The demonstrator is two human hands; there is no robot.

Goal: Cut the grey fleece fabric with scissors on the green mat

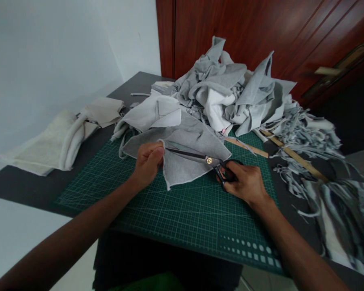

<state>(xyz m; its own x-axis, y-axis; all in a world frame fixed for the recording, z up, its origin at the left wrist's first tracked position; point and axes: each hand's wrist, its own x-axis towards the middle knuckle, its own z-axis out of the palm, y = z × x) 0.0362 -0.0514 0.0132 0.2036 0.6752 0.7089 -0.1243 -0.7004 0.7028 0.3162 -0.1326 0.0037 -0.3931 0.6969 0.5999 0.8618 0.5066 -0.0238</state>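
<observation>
A grey piece of fabric (185, 165) with a pale edge lies partly on the green cutting mat (182, 210). Its near-left edge is pinched between the thumb and fingers of my left hand (148, 161). Black-handled scissors (209, 160) are gripped in my right hand (245, 180), fingers through the loops. Their blades point left across the fabric, slightly parted, with the tips close to my left fingers. Whether the blades are cutting through cloth there cannot be made out.
A large heap of grey and white cloth (218, 85) rises at the back. Thin fabric strips (309, 133) pile up at the right, by wooden rulers (303, 161). Folded cream cloths (48, 141) lie at the left on the dark table (15, 188). Behind stands a red-brown door (261, 32).
</observation>
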